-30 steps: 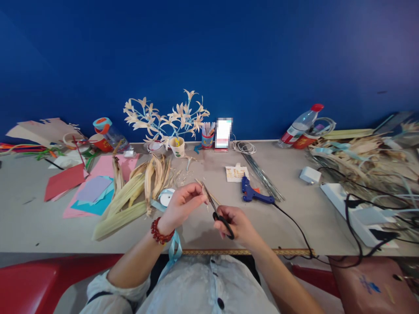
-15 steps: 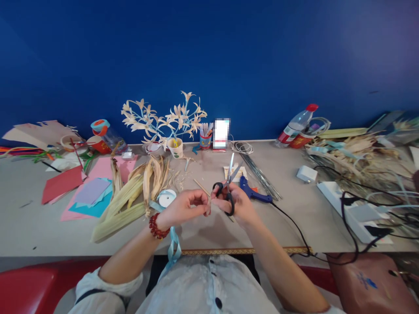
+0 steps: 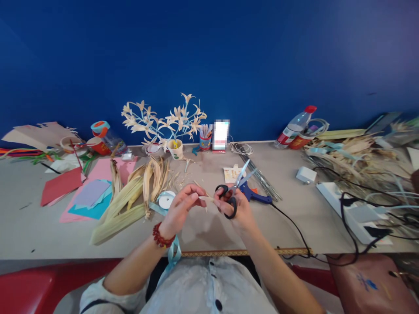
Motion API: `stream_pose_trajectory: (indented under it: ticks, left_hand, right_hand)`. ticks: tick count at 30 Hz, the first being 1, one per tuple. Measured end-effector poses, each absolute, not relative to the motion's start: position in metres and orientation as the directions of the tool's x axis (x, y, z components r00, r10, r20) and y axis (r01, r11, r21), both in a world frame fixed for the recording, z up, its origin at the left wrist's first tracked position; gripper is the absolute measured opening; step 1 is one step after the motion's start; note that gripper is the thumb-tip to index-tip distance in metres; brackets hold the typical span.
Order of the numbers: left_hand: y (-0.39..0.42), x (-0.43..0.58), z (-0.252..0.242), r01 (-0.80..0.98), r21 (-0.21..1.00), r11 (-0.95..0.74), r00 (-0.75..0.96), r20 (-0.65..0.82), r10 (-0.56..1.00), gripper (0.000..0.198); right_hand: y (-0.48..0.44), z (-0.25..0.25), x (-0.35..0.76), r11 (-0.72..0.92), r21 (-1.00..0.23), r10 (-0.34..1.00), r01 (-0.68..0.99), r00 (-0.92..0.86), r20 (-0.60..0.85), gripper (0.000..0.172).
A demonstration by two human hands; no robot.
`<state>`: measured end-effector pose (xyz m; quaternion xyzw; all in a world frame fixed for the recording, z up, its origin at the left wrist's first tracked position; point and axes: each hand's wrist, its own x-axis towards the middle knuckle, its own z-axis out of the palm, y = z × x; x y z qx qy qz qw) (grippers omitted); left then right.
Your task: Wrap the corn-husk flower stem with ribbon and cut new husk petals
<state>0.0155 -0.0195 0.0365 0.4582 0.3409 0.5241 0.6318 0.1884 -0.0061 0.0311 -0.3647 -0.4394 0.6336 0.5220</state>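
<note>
Between finger and thumb, my left hand pinches one end of a small pale strip of corn husk. The fingertips of my right hand grip the other end. That same hand also holds scissors with black handles, their blades spread and pointing up and away to the right. Left of my hands lies a roll of light blue ribbon, its tail hanging over the table edge. Dried corn husks are heaped farther left. Just beyond the right hand rests a blue glue gun.
Husk flowers in a paper cup stand at the back beside a pen holder and a phone. Thin wires lie behind the glue gun. A power strip with black cables is at right, coloured paper at left.
My left hand has drawn slightly left and turned, so the husk strip shows stretched between both hands. The scissors have tilted to the right with my right hand.
</note>
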Motion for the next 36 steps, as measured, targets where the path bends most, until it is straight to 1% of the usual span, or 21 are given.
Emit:
stream_pose_trajectory:
  ticks: [3, 6, 8, 11, 15, 19, 21, 23, 25, 27, 30, 36]
  left_hand:
    - [-0.03, 0.031, 0.026, -0.372, 0.928, -0.013, 0.125, 0.064, 0.99, 0.022]
    - [-0.035, 0.044, 0.024, -0.356, 0.932, -0.059, 0.012, 0.068, 0.998, 0.012]
    - [-0.034, 0.047, 0.027, -0.352, 0.932, -0.087, -0.037, 0.079, 0.996, 0.01]
    - [-0.033, 0.046, 0.03, -0.365, 0.926, -0.093, -0.034, 0.087, 0.996, 0.01]
    - [-0.033, 0.045, 0.031, -0.372, 0.925, -0.079, 0.001, 0.086, 0.996, 0.007]
    - [-0.033, 0.047, 0.031, -0.374, 0.925, -0.069, -0.006, 0.072, 0.997, 0.011]
    - [-0.033, 0.047, 0.032, -0.372, 0.926, -0.064, -0.017, 0.062, 0.998, 0.013]
    - [-0.033, 0.045, 0.035, -0.374, 0.925, -0.069, -0.048, 0.054, 0.997, 0.012]
    - [-0.032, 0.042, 0.038, -0.374, 0.924, -0.08, -0.086, 0.052, 0.995, 0.01]
    - [-0.032, 0.041, 0.041, -0.376, 0.922, -0.089, -0.102, 0.054, 0.993, 0.008]
    - [-0.033, 0.041, 0.043, -0.399, 0.914, -0.078, -0.086, 0.047, 0.995, 0.007]
    - [-0.034, 0.043, 0.042, -0.419, 0.907, -0.035, -0.067, 0.008, 0.998, 0.009]
  right_hand:
    - [-0.01, 0.029, 0.18, -0.027, -0.922, 0.995, -0.386, -0.096, 0.011, 0.028]
    - [-0.014, 0.03, 0.175, -0.037, -0.916, 0.995, -0.399, -0.101, 0.004, 0.028]
    - [-0.016, 0.032, 0.173, -0.056, -0.922, 0.994, -0.383, -0.11, -0.015, 0.029]
    - [-0.018, 0.034, 0.174, -0.095, -0.93, 0.99, -0.354, -0.131, -0.051, 0.033]
    - [-0.02, 0.033, 0.175, -0.104, -0.914, 0.988, -0.393, -0.142, -0.052, 0.032]
    - [-0.021, 0.033, 0.174, -0.114, -0.91, 0.989, -0.399, -0.134, -0.065, 0.035]
    - [-0.021, 0.031, 0.176, -0.121, -0.923, 0.986, -0.365, -0.148, -0.07, 0.036]
    - [-0.021, 0.028, 0.182, -0.106, -0.955, 0.98, -0.277, -0.191, -0.054, 0.035]
    - [-0.023, 0.024, 0.189, -0.093, -0.982, 0.959, -0.163, -0.281, -0.044, 0.037]
    - [-0.027, 0.018, 0.195, -0.112, -0.99, 0.918, -0.081, -0.391, -0.072, 0.043]
    - [-0.034, 0.011, 0.199, -0.161, -0.986, 0.866, -0.036, -0.485, -0.124, 0.049]
    - [-0.04, 0.003, 0.2, -0.163, -0.987, 0.856, 0.005, -0.497, -0.144, 0.049]
